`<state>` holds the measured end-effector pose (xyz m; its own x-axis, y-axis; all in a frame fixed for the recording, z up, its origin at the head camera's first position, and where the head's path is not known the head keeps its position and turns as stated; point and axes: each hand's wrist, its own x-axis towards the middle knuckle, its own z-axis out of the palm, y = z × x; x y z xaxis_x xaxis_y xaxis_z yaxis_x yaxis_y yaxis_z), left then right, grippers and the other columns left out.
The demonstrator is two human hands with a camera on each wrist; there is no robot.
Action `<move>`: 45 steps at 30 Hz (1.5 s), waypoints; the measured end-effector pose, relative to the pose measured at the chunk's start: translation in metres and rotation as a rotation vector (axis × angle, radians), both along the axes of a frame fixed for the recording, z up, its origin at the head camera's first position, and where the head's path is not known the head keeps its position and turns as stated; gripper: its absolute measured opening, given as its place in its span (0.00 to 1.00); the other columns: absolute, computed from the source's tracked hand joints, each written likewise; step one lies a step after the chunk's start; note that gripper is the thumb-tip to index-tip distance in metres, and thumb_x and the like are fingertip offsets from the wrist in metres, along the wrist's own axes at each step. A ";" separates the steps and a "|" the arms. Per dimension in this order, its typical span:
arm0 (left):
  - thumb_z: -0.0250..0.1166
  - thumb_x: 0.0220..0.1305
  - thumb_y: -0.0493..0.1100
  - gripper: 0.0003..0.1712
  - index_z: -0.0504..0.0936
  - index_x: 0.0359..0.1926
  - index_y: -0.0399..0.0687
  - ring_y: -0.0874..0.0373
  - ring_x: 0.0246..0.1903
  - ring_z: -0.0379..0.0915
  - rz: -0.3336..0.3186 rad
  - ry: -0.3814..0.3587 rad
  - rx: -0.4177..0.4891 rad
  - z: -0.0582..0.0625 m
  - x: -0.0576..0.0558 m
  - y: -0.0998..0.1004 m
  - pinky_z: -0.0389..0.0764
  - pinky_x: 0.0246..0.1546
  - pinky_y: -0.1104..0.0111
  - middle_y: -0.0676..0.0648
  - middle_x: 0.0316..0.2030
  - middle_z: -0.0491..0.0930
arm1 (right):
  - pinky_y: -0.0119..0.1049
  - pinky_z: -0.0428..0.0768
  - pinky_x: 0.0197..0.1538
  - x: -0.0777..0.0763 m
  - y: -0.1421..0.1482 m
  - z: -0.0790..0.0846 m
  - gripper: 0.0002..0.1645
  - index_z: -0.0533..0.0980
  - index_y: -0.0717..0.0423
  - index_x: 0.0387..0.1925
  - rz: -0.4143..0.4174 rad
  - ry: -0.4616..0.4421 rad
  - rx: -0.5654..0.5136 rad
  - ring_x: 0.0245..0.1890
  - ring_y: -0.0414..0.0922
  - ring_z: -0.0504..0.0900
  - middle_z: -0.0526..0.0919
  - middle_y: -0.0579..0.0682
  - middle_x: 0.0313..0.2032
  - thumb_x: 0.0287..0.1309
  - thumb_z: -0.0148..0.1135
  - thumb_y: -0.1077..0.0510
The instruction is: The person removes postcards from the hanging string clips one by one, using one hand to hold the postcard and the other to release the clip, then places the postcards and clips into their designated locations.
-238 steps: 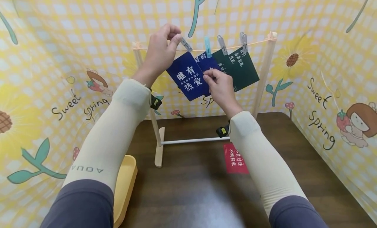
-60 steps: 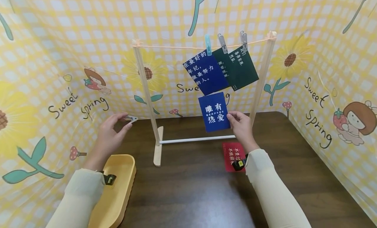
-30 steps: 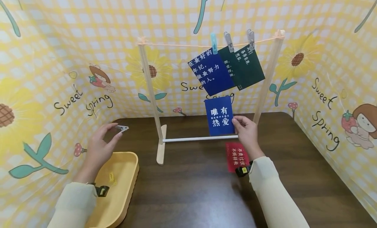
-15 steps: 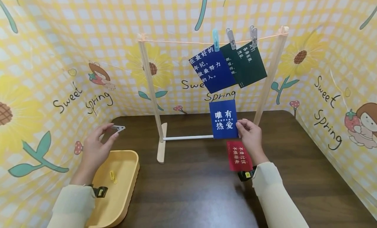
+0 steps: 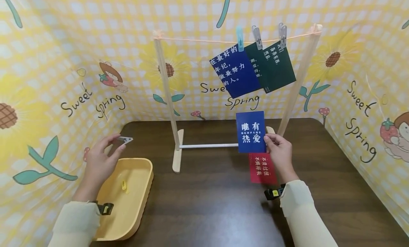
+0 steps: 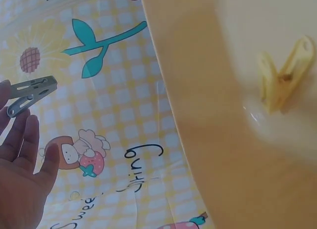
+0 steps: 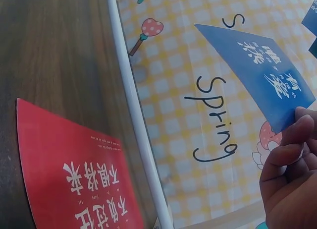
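Note:
My left hand (image 5: 101,162) pinches a grey clothespin (image 5: 125,139) between thumb and fingers, just above the far end of a yellow tray (image 5: 145,190). In the left wrist view the clothespin (image 6: 33,93) points away from the fingertips. My right hand (image 5: 279,153) pinches the right edge of a blue card (image 5: 251,131) with white characters, held upright in front of the rack's white bar (image 5: 209,146). Below it a red card (image 5: 262,169) lies on the table. From the string (image 5: 191,40) hang another blue card (image 5: 234,73) and dark green cards (image 5: 278,69), under one light blue and two grey clothespins.
A yellow clothespin (image 5: 124,185) lies in the tray. The rack's wooden posts (image 5: 167,87) rise left and right, with a wooden foot (image 5: 178,151) on the dark table (image 5: 204,204). Yellow checked cloth (image 5: 127,20) encloses the back and sides.
Earlier both hands were up at the string with the blue card and grey clothespin. Both have come down and apart, the card lowering towards the red card, the clothespin moving left over the tray.

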<state>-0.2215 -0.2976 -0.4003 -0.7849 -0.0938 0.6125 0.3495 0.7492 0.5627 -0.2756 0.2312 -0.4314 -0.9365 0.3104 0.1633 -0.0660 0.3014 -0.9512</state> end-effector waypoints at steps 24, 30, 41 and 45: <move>0.61 0.70 0.46 0.24 0.77 0.57 0.30 0.37 0.41 0.79 -0.164 -0.436 -0.222 0.001 0.027 -0.038 0.81 0.34 0.52 0.33 0.45 0.81 | 0.31 0.76 0.29 0.014 0.012 -0.019 0.20 0.81 0.57 0.51 -0.057 -0.069 -0.036 0.28 0.45 0.74 0.79 0.56 0.36 0.65 0.60 0.47; 0.65 0.66 0.44 0.18 0.82 0.50 0.34 0.56 0.30 0.73 -0.241 -0.526 -0.383 -0.003 0.026 -0.044 0.72 0.24 0.67 0.47 0.34 0.82 | 0.30 0.75 0.28 0.017 0.017 -0.027 0.21 0.80 0.57 0.52 -0.060 -0.101 -0.037 0.28 0.45 0.73 0.79 0.56 0.36 0.65 0.60 0.47; 0.64 0.66 0.48 0.21 0.82 0.49 0.33 0.54 0.35 0.78 -0.340 -0.733 -0.427 -0.003 0.026 -0.040 0.78 0.33 0.60 0.49 0.37 0.83 | 0.29 0.73 0.25 0.023 0.027 -0.038 0.17 0.80 0.62 0.48 -0.088 -0.090 -0.029 0.23 0.42 0.72 0.75 0.51 0.26 0.66 0.61 0.53; 0.64 0.66 0.49 0.22 0.81 0.50 0.32 0.53 0.36 0.78 -0.367 -0.793 -0.403 -0.004 0.027 -0.040 0.79 0.34 0.59 0.48 0.38 0.82 | 0.30 0.72 0.24 0.027 0.033 -0.044 0.15 0.81 0.63 0.46 -0.105 -0.116 -0.015 0.22 0.42 0.71 0.75 0.51 0.24 0.66 0.61 0.54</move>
<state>-0.1940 -0.3378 -0.4046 -0.9230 0.3422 -0.1763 0.2300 0.8575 0.4601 -0.2488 0.2638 -0.4755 -0.9111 0.4091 0.0510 0.0753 0.2868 -0.9550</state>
